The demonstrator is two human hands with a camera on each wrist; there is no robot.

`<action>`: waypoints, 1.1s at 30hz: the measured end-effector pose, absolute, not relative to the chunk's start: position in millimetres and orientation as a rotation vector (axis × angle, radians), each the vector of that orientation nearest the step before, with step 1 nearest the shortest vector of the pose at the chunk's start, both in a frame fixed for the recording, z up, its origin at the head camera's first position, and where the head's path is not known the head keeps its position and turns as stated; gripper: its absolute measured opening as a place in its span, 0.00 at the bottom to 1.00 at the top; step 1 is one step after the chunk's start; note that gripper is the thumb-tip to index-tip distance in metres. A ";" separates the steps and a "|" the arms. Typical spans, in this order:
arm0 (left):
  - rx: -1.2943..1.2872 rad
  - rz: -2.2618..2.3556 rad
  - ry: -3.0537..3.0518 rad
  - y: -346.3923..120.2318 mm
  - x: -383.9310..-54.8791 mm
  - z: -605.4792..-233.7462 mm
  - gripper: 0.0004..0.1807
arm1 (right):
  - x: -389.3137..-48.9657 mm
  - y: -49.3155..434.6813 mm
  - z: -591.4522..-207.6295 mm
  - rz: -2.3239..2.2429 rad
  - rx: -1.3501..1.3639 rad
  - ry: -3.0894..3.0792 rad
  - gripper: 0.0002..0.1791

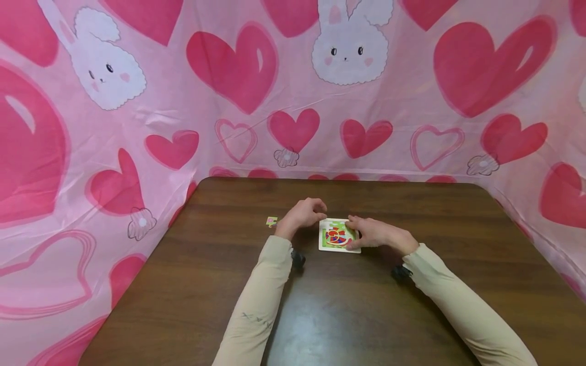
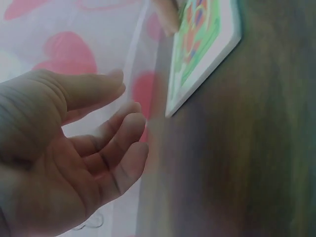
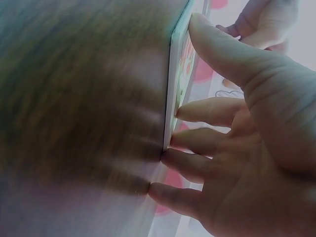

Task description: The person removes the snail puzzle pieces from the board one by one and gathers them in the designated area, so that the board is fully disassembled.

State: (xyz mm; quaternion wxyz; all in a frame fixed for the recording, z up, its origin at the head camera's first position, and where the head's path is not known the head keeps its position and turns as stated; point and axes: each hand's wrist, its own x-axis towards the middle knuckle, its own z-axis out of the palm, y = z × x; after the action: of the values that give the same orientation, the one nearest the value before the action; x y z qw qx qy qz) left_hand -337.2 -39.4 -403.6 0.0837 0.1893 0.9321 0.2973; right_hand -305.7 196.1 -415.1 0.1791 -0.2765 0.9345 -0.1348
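Observation:
A square puzzle board (image 1: 327,248) with a pale frame lies flat on the table, its picture a red, yellow and blue spiral on green. Across its right side rests my right hand (image 1: 377,233). In the right wrist view the thumb lies on the board's top, and the fairly straight fingers (image 3: 202,111) touch along the edge and the tabletop. My left hand (image 1: 305,213) hovers beside the board's far left corner. Seen from the left wrist, that hand (image 2: 74,143) holds nothing, thumb and fingers loosely bent with a gap between them.
A small green and pink puzzle piece (image 1: 271,221) lies on the brown wooden table (image 1: 339,305), left of the left hand. Behind the table's far edge hangs a pink cloth (image 1: 398,96) with hearts and rabbits. Dark devices (image 1: 298,258) are strapped at both wrists.

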 end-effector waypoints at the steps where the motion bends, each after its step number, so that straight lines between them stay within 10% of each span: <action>1: 0.574 0.890 2.771 -37.0 -336.7 -404.5 0.13 | -305.7 196.0 -415.5 -0.381 -0.789 2.645 0.46; 33: 0.640 0.551 2.710 -4.5 -333.3 -411.9 0.18 | -310.1 202.2 -415.5 -0.375 -0.784 2.629 0.47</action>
State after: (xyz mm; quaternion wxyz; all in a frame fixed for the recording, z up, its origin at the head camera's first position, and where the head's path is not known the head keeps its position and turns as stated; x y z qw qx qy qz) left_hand -333.3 -4.5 -411.9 0.1509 0.2230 0.9437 0.1920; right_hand -310.1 202.2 -415.5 0.1853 -0.2783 0.9330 -0.1330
